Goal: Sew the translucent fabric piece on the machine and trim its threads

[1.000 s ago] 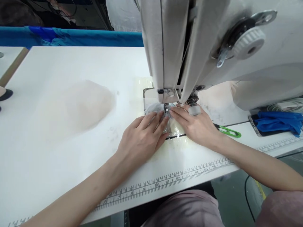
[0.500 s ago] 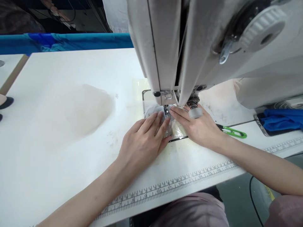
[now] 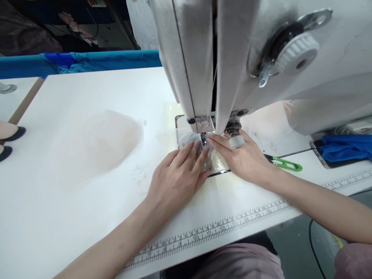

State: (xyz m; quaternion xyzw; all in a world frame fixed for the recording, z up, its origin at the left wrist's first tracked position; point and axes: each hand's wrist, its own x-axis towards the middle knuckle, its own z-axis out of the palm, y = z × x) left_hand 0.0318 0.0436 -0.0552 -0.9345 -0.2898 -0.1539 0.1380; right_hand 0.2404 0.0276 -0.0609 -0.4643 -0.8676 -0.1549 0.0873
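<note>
A small pale grey-white piece of fabric lies under the presser foot of a sewing machine. My left hand rests flat on the fabric, fingers stretched toward the foot from the left and front. On the other side, my right hand has its fingers extended, the tips touching down just right of the foot. Its thumb is hidden, and a round knob on the machine covers part of this hand. Both hands hide much of the fabric.
Green-handled thread snips lie right of my right wrist. Farther right, a blue cloth covers part of a phone. Ruler markings run along the front of the white table. A teal cloth strip borders the back edge.
The camera view has shifted slightly, so the machine and table appear moved. Both hands keep nearly the same pose beside the presser foot.
</note>
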